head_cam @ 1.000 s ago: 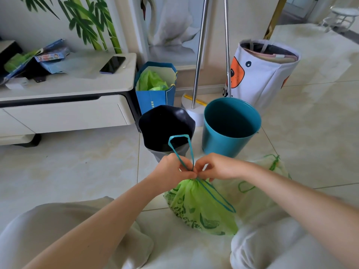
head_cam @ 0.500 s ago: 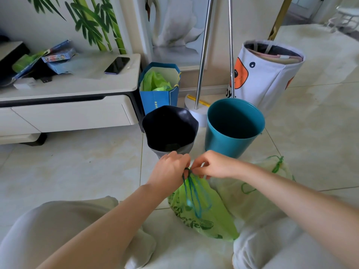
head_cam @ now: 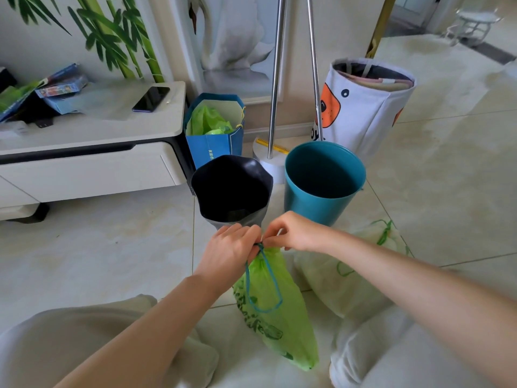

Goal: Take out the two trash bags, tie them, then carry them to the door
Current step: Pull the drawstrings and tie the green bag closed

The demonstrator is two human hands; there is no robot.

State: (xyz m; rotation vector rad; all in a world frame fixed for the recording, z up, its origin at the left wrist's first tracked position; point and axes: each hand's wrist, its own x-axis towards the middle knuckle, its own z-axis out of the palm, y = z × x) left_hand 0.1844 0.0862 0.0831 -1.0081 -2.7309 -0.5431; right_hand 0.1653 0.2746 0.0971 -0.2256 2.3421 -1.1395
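Note:
A bright green trash bag (head_cam: 275, 312) with dark print lies on the tile floor between my knees. Its neck is gathered and a blue drawstring (head_cam: 264, 278) hangs from it in a loop. My left hand (head_cam: 229, 254) and my right hand (head_cam: 293, 233) both pinch the drawstring at the neck, fingertips almost touching. A second, paler bag (head_cam: 352, 273) with a green drawstring lies on the floor under my right forearm, its neck gathered at the far right.
Just beyond my hands stand a black-lined grey bin (head_cam: 232, 189) and a teal bin (head_cam: 321, 177), both without bags. Behind them are a blue paper bag (head_cam: 215, 144), a metal stand (head_cam: 275, 79), a white fabric hamper (head_cam: 366, 105) and a low white cabinet (head_cam: 89, 163).
The drawstring loop that stood upright above my hands has been pulled down and now hangs against the bag. My hands stay together at the neck.

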